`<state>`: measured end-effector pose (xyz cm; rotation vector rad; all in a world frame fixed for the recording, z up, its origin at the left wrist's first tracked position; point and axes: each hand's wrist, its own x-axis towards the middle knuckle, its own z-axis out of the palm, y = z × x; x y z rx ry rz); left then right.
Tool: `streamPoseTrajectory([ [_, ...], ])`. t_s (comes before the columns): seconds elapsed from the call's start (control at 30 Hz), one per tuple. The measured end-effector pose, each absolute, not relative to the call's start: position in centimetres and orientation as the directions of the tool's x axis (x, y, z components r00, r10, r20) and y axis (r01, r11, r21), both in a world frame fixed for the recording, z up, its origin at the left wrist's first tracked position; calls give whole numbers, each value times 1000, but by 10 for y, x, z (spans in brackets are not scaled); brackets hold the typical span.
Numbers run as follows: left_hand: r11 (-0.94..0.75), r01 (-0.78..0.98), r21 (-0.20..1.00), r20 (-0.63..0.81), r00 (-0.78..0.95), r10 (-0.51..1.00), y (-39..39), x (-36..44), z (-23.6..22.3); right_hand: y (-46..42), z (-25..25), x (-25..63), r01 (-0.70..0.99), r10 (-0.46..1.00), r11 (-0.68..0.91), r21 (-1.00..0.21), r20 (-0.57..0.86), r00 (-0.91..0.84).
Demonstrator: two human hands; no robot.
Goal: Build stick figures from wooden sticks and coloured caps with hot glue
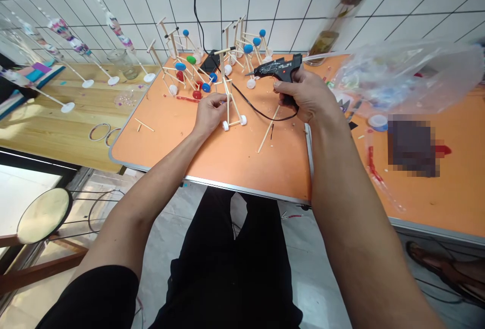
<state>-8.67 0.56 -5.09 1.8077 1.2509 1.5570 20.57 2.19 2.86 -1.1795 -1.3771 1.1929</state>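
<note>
My left hand (210, 114) is closed on a small wooden stick frame (232, 99) with white round wheels (226, 126) at its near end. The frame stands on the orange table, tilted upward at the back. In my right hand (308, 91) is a black hot glue gun (278, 69), its nozzle pointing left toward the frame but apart from it. My fingers wrap its handle, and a black cord runs from it across the table. Behind my left hand stand several similar stick models with blue (181, 66), green (191, 59) and red balls.
A thin stick (268, 129) lies before my right hand, short sticks (144, 125) at left. A clear plastic bag (409, 79) and a bottle (326, 36) stand at right. Decorated sticks on white bases (113, 80) and a glass jar (127, 63) occupy the wooden table.
</note>
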Motion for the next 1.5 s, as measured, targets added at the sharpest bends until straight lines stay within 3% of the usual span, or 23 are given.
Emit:
streamPoseTrajectory([
  [0.37, -492, 347, 799, 538, -45, 842, 7, -88, -54, 12, 32, 194, 90, 991, 126, -988, 121, -51],
  [0.63, -474, 357, 805, 524, -55, 850, 4, -86, -49, -4, 30, 194, 224, 968, 249, -942, 240, -69],
  [0.9, -487, 368, 792, 540, -51, 840, 3, -84, -49, -22, 10, 185, 477, 868, 469, -743, 487, -95],
  [1.07, -482, 377, 791, 536, -49, 843, 5, -85, -51, -42, 13, 181, 571, 819, 526, -631, 557, -138],
  [1.5, -441, 363, 821, 495, -68, 866, 3, -83, -50, -61, 4, 172, 471, 854, 500, -726, 502, -133],
])
